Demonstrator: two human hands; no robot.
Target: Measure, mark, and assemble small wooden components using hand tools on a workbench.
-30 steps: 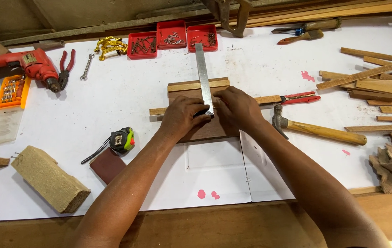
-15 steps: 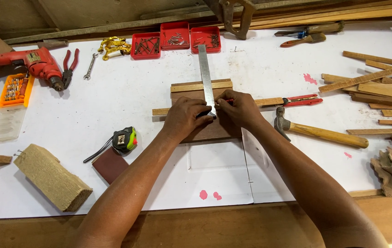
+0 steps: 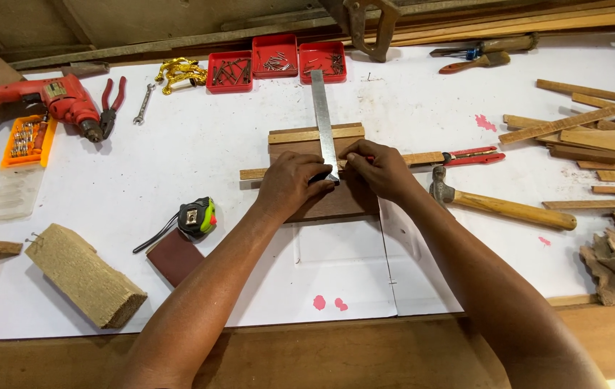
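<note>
Both hands meet over a dark brown rectangular wooden board (image 3: pixel 336 198) lying flat at the middle of the white-covered workbench (image 3: pixel 199 144). The left hand (image 3: pixel 289 184) presses, fingers curled and palm down, on the near end of a long flat steel ruler (image 3: pixel 323 119) that runs away from the person across the board. The right hand (image 3: pixel 379 169) sits just beside the ruler's right edge with its fingertips pinched together; whether they grip a marking tool cannot be told. A pale wooden strip (image 3: pixel 315 135) lies across the board's far edge, and a thinner pale batten (image 3: pixel 423 157) passes under the hands.

Compared with the views half a second and one second earlier, ruler, board and both hands keep the same arrangement; only the framing shifts slightly. The lack of change suggests a steady, held measurement or marking along the ruler's edge.

Nearby: a wooden-handled hammer (image 3: pixel 502 207) to the right, a black and green tape measure (image 3: pixel 196 216) to the left, three red trays of screws and nails (image 3: pixel 276 59) beyond the ruler's far end.
</note>
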